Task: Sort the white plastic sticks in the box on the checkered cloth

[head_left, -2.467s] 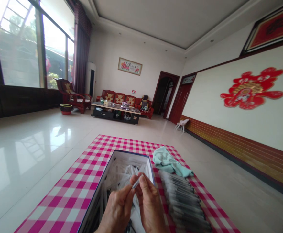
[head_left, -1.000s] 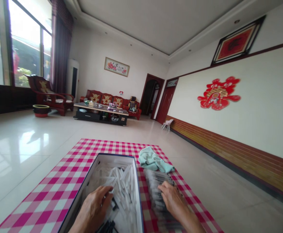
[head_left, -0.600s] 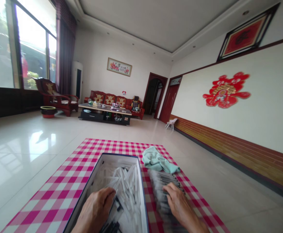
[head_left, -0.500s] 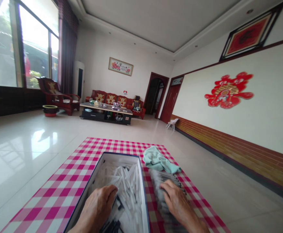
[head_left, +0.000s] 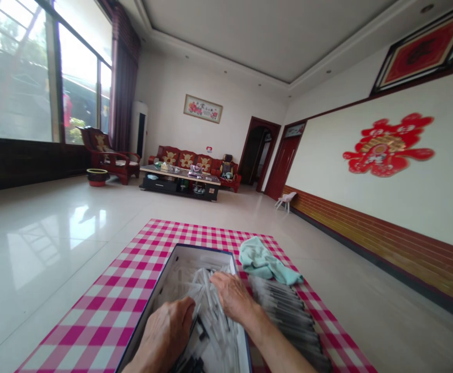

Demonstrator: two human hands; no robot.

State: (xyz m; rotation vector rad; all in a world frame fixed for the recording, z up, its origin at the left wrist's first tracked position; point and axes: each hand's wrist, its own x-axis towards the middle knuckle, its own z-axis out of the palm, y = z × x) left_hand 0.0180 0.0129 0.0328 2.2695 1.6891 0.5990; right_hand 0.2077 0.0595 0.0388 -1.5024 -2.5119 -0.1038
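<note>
A long white box with a blue rim [head_left: 205, 253] holds loose translucent white tubes [head_left: 210, 298], clear plastic pieces and small black parts [head_left: 200, 327]. My left hand [head_left: 167, 326] is inside the box on its left side, fingers closed; what they hold is hidden. Over the tubes, on the right side, is my right hand [head_left: 232, 295], with its fingers bent together at the tips; I cannot make out anything in them. Right of the box lies a row of slim, dark, pen-like sticks [head_left: 288, 311], partly behind my right forearm.
A pink-and-white checked cloth [head_left: 105, 303] covers the table. A pale green rag [head_left: 265, 261] lies beyond the sticks. Farther off stand a low coffee table [head_left: 179, 178], a wooden sofa and a small white chair [head_left: 286, 200] by the wall.
My right hand has moved left from the row of sticks into the box, over the tubes. My left hand stays in the box. The view has turned slightly left.
</note>
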